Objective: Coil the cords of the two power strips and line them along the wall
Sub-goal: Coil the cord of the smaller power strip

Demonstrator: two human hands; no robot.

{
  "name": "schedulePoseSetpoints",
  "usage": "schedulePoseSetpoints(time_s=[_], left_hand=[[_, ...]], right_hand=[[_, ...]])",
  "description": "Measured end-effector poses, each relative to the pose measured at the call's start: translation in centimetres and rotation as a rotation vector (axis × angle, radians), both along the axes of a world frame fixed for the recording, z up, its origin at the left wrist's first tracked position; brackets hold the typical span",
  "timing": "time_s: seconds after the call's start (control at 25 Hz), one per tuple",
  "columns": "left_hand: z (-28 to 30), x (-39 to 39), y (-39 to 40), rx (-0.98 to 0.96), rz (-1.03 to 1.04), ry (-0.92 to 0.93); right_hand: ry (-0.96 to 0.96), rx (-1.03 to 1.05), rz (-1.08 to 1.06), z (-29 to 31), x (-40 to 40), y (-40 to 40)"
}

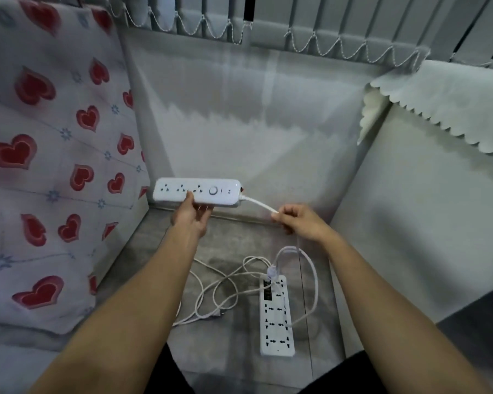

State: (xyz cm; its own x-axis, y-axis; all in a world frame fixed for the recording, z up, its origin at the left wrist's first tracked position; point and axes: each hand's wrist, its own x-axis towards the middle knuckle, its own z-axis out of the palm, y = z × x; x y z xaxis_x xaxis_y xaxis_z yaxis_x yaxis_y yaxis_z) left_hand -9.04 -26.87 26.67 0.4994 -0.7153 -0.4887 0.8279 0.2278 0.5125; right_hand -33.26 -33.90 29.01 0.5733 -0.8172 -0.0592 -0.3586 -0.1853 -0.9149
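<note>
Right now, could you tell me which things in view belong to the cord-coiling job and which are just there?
Job: held power strip, its cord, floor power strip, loose cords, wall.
Just there: heart-print cloth, scalloped cover, blinds.

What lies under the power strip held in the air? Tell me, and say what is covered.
Under the held power strip are the left hand, gripping its lower edge, and the grey floor along the wall's foot. The hand's fingers behind the strip and the strip's underside are hidden.
</note>
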Motion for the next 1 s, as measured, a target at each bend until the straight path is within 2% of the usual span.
schedulePoseSetpoints(time_s=[0.08,0.2,0.32,0.44,0.48,0.56,0.64,0.72,0.84,0.92,1.0], left_hand=[[-1.8,0.0,0.7,0.082,0.004,0.074],[-3.1,-1.0,1.5,0.204,-0.118,0.15],[-2.2,-3.0,2.2,0.303,-0.247,0.128],[-0.4,-4.8,2.0,0.37,-0.39,0.011],[-0.1,-5.2,1.8,0.394,-0.451,-0.079],[0.1,-5.9,1.3,0.462,-0.538,-0.389],[0.4,-5.9,0.8,0.382,-0.459,-0.668],[1.4,-6.1,0.8,0.163,-0.398,-0.835],[3.0,-6.6,1.2,-0.097,-0.424,-1.094],[3.4,-6.6,1.0,-0.155,-0.437,-1.134],[3.6,-5.9,1.0,-0.147,-0.413,-1.066]], right_hand=[[0.019,-0.066,-0.015,0.3,-0.5,-0.3],[-0.118,-0.264,-0.081,2.8,1.3,-0.1],[-0.136,-0.436,-0.052,4.2,4.2,0.4],[-0.12,-0.494,-0.07,4.2,5.0,-0.1],[-0.123,-0.499,-0.073,4.4,4.8,-0.4],[-0.125,-0.503,-0.08,4.2,4.5,-0.6],[-0.111,-0.492,-0.046,3.4,4.8,-0.6],[-0.106,-0.504,-0.036,2.6,4.9,-0.4],[-0.176,-0.481,-0.043,2.8,4.4,-0.4],[-0.223,-0.431,-0.058,3.2,4.0,-0.6],[-0.218,-0.3,-0.088,2.8,3.2,-0.9]])
